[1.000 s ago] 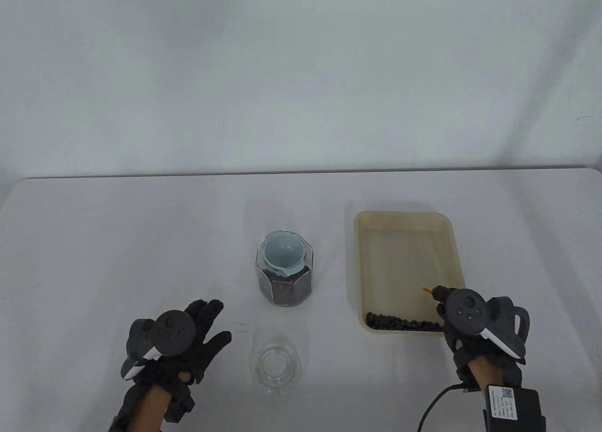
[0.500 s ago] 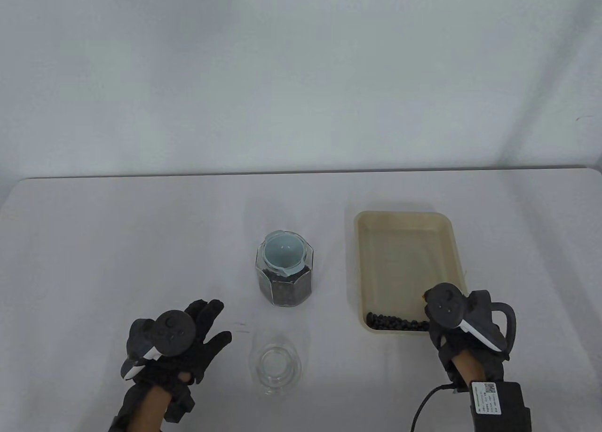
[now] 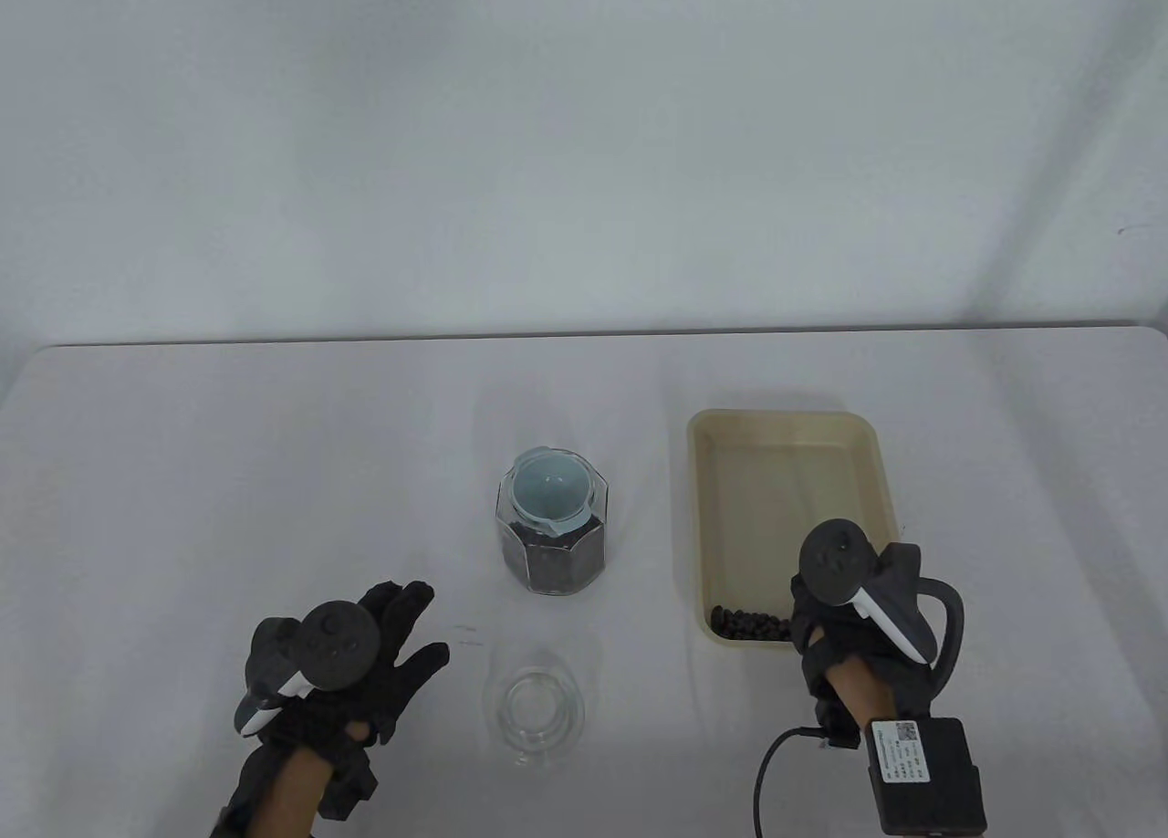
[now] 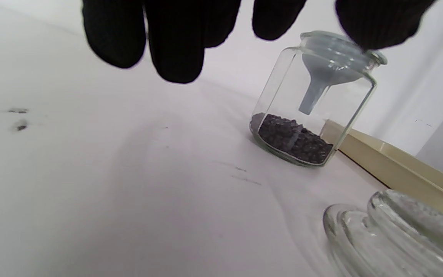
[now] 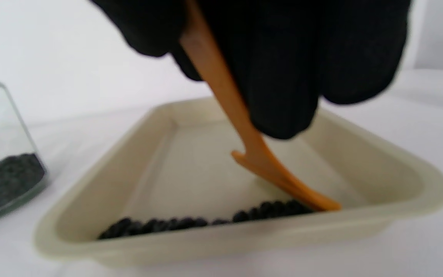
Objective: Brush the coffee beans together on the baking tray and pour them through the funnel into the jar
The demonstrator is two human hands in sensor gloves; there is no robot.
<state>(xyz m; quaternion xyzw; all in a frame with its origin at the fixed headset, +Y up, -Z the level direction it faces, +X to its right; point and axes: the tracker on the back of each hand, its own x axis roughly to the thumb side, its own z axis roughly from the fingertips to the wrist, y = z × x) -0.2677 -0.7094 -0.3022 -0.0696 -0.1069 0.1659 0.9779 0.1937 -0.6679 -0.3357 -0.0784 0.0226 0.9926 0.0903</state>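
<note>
The counter (image 3: 182,473) lies wide and bare behind and to the left of the things, its far edge meeting a pale backdrop; the baking tray (image 3: 785,436) sits right of centre, well inside the right edge, with open surface between it and the jar (image 3: 552,546); a glass lid (image 3: 534,706) rests near the front edge, just ahead of the jar. The tray is cream, shallow, with rounded corners and raised walls; the coffee beans (image 3: 750,621) form a dark row along its near wall, the rest of its floor bare. The jar is clear and faceted, a layer of beans at its bottom, a pale blue funnel (image 3: 547,489) seated in its mouth. The right hand (image 3: 853,614) hovers over the tray's near right corner, its fingers (image 5: 283,77) clenched round an orange brush handle (image 5: 221,88), whose tip touches the beans' right end. The left hand (image 3: 342,669) rests left of the lid, fingers (image 4: 175,42) relaxed, spread, grasping nothing.
</note>
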